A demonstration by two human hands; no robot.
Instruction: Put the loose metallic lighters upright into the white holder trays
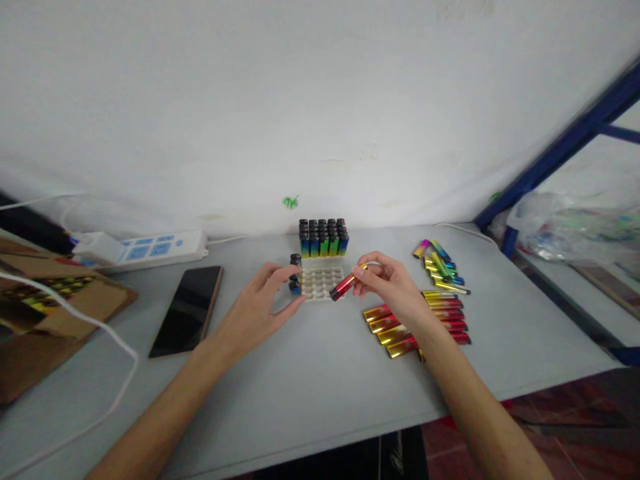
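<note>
A red and gold lighter [345, 285] is pinched in my right hand [386, 279], its dark end tilted down over the right side of a pale tray [323, 283] with rows of round hollows. Several lighters with black tops [295, 288] stand along the tray's left side. My left hand [256, 303] is beside them, thumb and index finger spread around the tray's left front corner; whether the fingertips touch it I cannot tell. Behind the tray stands a block of upright blue, green and yellow lighters [324, 241].
Red and gold lighters [397, 333] lie below my right forearm, with more coloured lighters [443, 267] further back. On the left are a phone [187, 310], a power strip [157, 248], a white cable [113, 333] and an open cardboard box [75, 327]. A blue frame [565, 133] rises at right.
</note>
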